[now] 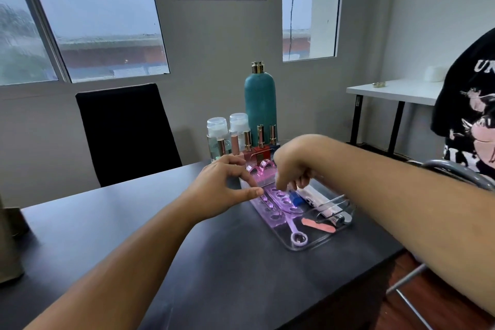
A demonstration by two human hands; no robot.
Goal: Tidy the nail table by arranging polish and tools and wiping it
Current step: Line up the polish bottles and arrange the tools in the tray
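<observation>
- Roughly at mid-frame, two bare forearms reach in from the lower left and the right edge and meet over a clear tray (pixel 308 246) on a black table (pixel 160 236).
- The left hand (pixel 227 187) lies palm down at the tray's left edge. Its thumb stretches straight to the right, and the tip touches the tray beside the purple toe separators (pixel 278 201). The index finger arches above the thumb with an open gap between them, pinching nothing.
- The right hand (pixel 292 169) hangs from a bent wrist, fingers curled and pointing down into the tray over the separators. It is blurred, so you cannot tell whether the fingertips pinch anything.
- The tray sits right of centre, near the table's right edge. Besides the separators, it holds a salmon nail file (pixel 318 224), a lilac tool with a ring end (pixel 299 238) and a pale tube (pixel 329 211).
- Just behind the tray stands a row of polish bottles (pixel 251 147) with gold caps, then two clear bottles (pixel 218 134) and a tall teal bottle (pixel 259 107).
- A black chair (pixel 126 131) stands at centre left, and a person in a black printed shirt (pixel 468 110) is at the right edge.
</observation>
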